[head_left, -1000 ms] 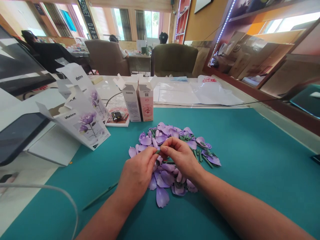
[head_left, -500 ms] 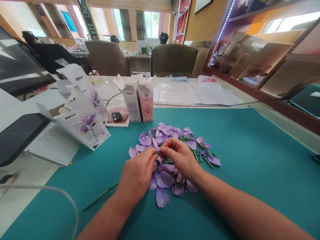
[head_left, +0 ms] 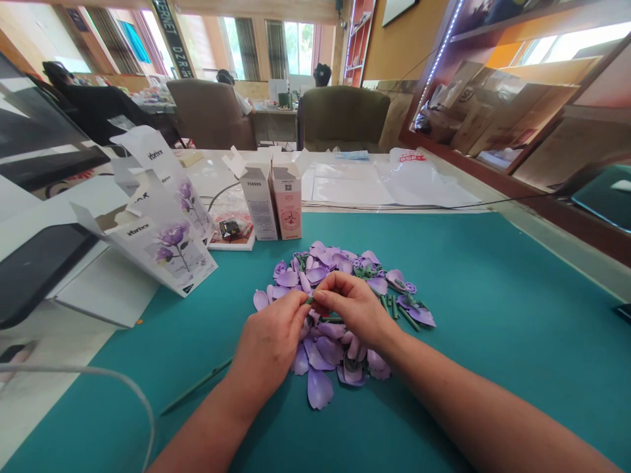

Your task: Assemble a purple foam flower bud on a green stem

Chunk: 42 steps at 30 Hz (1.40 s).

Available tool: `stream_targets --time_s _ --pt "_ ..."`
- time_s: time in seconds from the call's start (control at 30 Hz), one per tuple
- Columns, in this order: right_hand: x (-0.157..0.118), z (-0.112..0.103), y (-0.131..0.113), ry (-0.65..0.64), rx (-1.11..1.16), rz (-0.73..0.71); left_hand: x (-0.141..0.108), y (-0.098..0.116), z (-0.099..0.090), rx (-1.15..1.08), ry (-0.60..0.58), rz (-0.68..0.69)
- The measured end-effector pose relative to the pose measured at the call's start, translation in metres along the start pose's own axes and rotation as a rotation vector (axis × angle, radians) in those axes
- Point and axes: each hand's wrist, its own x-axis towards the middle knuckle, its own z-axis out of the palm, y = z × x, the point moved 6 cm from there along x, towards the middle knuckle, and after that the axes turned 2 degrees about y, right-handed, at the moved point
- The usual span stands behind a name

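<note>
Purple petals and small green parts lie in a pile on the teal mat. Over the middle of the pile, my left hand pinches a small green piece between thumb and fingertips. My right hand meets it there, thumb and forefinger closed at the other end of the same piece. Most of the piece is hidden by the fingers. A long green stem lies on the mat, partly behind my left forearm.
Opened white flower boxes lean at the left. Two upright cartons and a white tray with a bagged item stand behind the pile. A cable curves at lower left. People sit beyond the chairs.
Both hands hold nearly the same pose; the right hand's fingertips have shifted very slightly left. The stem's visible end has also moved slightly left.
</note>
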Motion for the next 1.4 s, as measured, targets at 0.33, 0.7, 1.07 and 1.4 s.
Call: stream_targets --time_s 0.33,0.7,1.07,1.4 --pt "0.002 -0.01 -0.009 -0.086 -0.218 0.049 0.001 0.0 0.004 0.007 -0.045 -0.005" --pt "0.014 -0.037 -0.017 0.027 -0.196 0.021 0.003 -0.003 0.004 -0.178 -0.196 -0.048" --pt "0.022 -0.083 -0.042 0.21 -0.294 -0.078 0.005 -0.011 0.012 -0.181 -0.237 -0.082" --pt "0.029 -0.11 -0.047 0.286 -1.09 -0.199 0.007 -0.027 0.017 -0.162 -0.125 -0.019"
